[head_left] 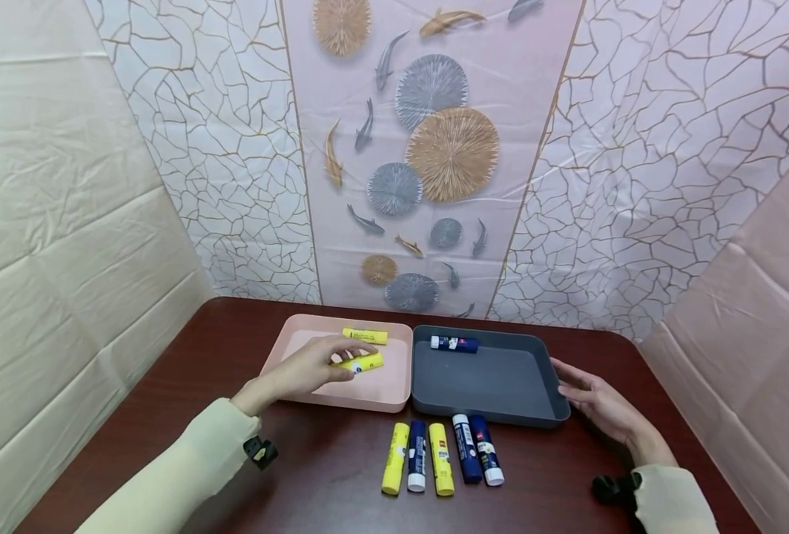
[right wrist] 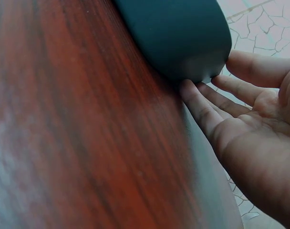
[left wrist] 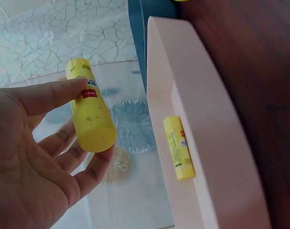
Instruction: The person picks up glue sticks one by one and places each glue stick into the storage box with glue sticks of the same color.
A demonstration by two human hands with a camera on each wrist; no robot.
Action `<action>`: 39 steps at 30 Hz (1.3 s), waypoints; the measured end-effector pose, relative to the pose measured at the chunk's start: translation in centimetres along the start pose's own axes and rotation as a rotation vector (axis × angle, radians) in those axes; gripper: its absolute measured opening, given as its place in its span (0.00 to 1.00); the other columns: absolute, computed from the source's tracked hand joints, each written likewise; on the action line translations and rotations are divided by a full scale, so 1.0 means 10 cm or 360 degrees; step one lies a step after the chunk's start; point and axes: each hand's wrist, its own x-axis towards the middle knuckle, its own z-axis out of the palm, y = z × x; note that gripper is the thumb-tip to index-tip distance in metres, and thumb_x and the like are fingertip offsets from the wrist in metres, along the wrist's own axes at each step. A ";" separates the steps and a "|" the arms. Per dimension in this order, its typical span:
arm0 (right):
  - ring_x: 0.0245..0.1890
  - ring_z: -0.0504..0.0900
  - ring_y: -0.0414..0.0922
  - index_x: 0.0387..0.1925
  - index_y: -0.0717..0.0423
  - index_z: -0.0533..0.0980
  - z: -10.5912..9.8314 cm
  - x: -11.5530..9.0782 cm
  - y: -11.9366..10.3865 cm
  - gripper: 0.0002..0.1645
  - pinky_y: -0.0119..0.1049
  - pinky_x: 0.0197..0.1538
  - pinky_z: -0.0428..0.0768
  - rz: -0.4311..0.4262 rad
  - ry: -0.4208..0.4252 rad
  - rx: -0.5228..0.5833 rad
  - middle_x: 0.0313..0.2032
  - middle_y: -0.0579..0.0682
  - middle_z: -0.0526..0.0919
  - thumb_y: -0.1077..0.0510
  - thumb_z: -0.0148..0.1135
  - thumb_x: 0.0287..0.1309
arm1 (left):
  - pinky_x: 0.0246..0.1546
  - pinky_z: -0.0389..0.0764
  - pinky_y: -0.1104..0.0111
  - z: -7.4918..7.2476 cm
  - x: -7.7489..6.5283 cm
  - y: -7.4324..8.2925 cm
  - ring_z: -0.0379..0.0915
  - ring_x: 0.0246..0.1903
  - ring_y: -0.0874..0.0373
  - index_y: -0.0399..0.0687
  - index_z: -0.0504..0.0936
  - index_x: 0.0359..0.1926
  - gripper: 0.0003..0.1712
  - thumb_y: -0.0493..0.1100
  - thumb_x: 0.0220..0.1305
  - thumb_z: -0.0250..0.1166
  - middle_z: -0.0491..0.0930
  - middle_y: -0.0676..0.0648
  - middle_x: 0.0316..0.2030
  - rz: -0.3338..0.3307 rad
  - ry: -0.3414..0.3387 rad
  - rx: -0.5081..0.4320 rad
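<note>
My left hand holds a yellow glue stick between thumb and fingers, above the pink tray. In the left wrist view the held stick tilts, its plain end toward the camera. A second yellow glue stick lies in the pink tray near its far wall. Beside that tray stands a dark grey tray, with one navy glue stick lying near its far left. My right hand touches the grey tray's right side with extended fingertips, as the right wrist view shows.
On the dark wooden table, in front of the trays, a row of several glue sticks lies side by side, among them a yellow stick and a navy stick. A patterned cloth hangs behind the table.
</note>
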 end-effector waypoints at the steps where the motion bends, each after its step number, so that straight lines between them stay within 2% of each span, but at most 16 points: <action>1: 0.61 0.75 0.29 0.83 0.60 0.44 0.00 0.00 0.00 0.44 0.28 0.59 0.77 0.0002 -0.0006 -0.0003 0.81 0.67 0.44 0.59 0.54 0.78 | 0.50 0.80 0.60 -0.02 0.02 0.00 0.78 0.50 0.56 0.56 0.82 0.65 0.28 0.31 0.67 0.69 0.82 0.54 0.52 -0.0008 -0.0005 0.0004; 8: 0.61 0.76 0.30 0.83 0.58 0.44 0.02 0.00 -0.01 0.44 0.28 0.59 0.77 0.0028 0.0000 0.0001 0.81 0.66 0.45 0.58 0.55 0.78 | 0.53 0.80 0.55 -0.14 0.22 -0.05 0.76 0.54 0.52 0.58 0.80 0.67 0.28 0.33 0.70 0.67 0.82 0.51 0.54 -0.0055 -0.0063 -0.0037; 12: 0.61 0.75 0.29 0.83 0.59 0.44 0.01 0.01 -0.03 0.44 0.27 0.59 0.77 0.0021 -0.0005 -0.0010 0.81 0.66 0.44 0.59 0.54 0.78 | 0.54 0.80 0.56 -0.17 0.34 -0.09 0.76 0.55 0.51 0.57 0.81 0.67 0.28 0.32 0.69 0.67 0.81 0.51 0.55 -0.0042 -0.0097 -0.0027; 16: 0.61 0.75 0.30 0.83 0.59 0.44 0.01 0.02 -0.03 0.44 0.27 0.59 0.77 0.0024 -0.0002 -0.0005 0.81 0.66 0.44 0.59 0.54 0.78 | 0.54 0.80 0.56 -0.19 0.40 -0.11 0.76 0.55 0.51 0.55 0.81 0.66 0.28 0.31 0.69 0.67 0.82 0.50 0.56 -0.0021 -0.0116 0.0007; 22: 0.62 0.76 0.31 0.83 0.58 0.45 0.02 0.00 -0.03 0.44 0.28 0.59 0.77 0.0041 0.0011 0.0011 0.81 0.66 0.45 0.59 0.55 0.78 | 0.52 0.81 0.57 -0.21 0.48 -0.19 0.77 0.56 0.50 0.55 0.83 0.65 0.28 0.30 0.67 0.68 0.83 0.48 0.55 -0.0014 -0.0146 0.0006; 32: 0.61 0.76 0.30 0.83 0.58 0.44 0.00 -0.03 -0.05 0.44 0.27 0.59 0.77 0.0050 0.0023 0.0009 0.81 0.66 0.44 0.58 0.54 0.78 | 0.56 0.80 0.57 -0.19 0.75 -0.34 0.79 0.56 0.51 0.54 0.85 0.61 0.27 0.28 0.65 0.70 0.84 0.49 0.56 0.0045 -0.0247 0.0122; 39: 0.62 0.76 0.32 0.83 0.58 0.44 0.01 -0.03 -0.04 0.44 0.28 0.59 0.77 0.0056 0.0005 0.0008 0.81 0.66 0.45 0.57 0.54 0.78 | 0.56 0.80 0.58 -0.19 0.84 -0.36 0.79 0.55 0.52 0.55 0.87 0.60 0.27 0.27 0.63 0.71 0.84 0.49 0.53 0.0001 -0.0323 0.0050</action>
